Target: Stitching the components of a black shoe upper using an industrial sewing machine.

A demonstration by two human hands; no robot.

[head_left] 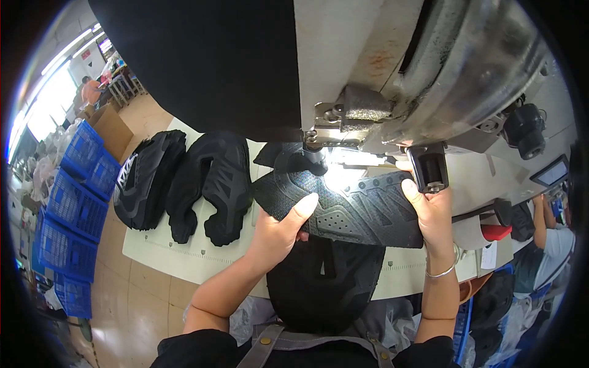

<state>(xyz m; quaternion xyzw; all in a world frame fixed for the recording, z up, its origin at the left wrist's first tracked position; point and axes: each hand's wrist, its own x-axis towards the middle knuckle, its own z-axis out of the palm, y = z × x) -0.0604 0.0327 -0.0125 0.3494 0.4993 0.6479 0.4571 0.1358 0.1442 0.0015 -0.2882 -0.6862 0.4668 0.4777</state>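
A black shoe upper (pixel 368 214) with a row of eyelets and raised side patterns is stretched between my two hands under the lit head of a sewing machine (pixel 316 156). My left hand (pixel 274 238) grips its lower left edge, thumb on top and fingers underneath. At its right end, my right hand (pixel 434 218) pinches the upper near the eyelet row. Bright lamp light washes out the spot beside the presser area, so the needle cannot be made out. Another black upper (pixel 322 288) hangs over the table's front edge, below my hands.
Two piles of black shoe uppers, a left pile (pixel 147 184) and a nearer pile (pixel 228 199), lie on the pale table (pixel 184 260). Blue crates (pixel 73 205) are stacked on the left floor. A co-worker's arm (pixel 540 221) shows at far right. The machine's metal arm (pixel 472 80) hangs overhead.
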